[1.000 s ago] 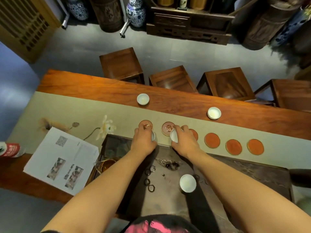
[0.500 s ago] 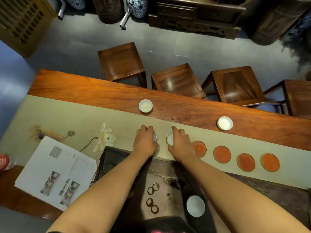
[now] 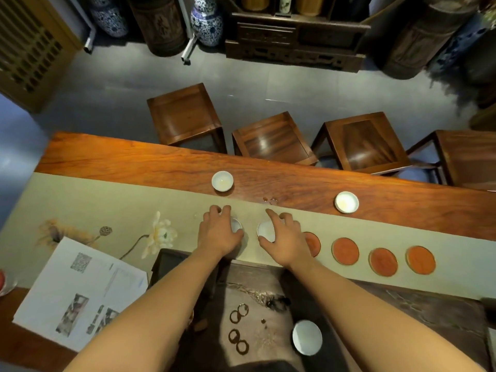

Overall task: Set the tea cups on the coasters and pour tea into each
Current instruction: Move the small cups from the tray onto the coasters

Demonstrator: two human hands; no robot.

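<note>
**Two cups under our hands on the runner**

We reach both arms forward over the dark tea tray (image 3: 402, 312) to the pale cloth runner (image 3: 107, 200) on the long wooden table (image 3: 134, 159). Our left hand (image 3: 218, 233) curls over a small white cup (image 3: 236, 225) — only a sliver of its rim shows at the right edge of the palm, with fingers wrapped round the far side and the thumb on the near side. Our right hand (image 3: 284, 240) grips a second white cup (image 3: 266, 231), which peeks out at the left of the palm, the index finger stretched over its far rim and the thumb below it. The two cups sit near each other, between the hands. Whatever lies beneath them is hidden, so we cannot tell whether they stand on coasters.

To the right of the right hand runs a row of orange coasters: one (image 3: 313, 244) partly covered by the hand, then three more (image 3: 345, 251) (image 3: 383, 262) (image 3: 420, 260) — all bare. Two further white cups stand on the bare wood at the far side, one left (image 3: 222, 181), one right (image 3: 346, 202). Another cup (image 3: 307, 337) rests on the tray near us. A printed sheet (image 3: 80, 291) lies at the near left.
</note>
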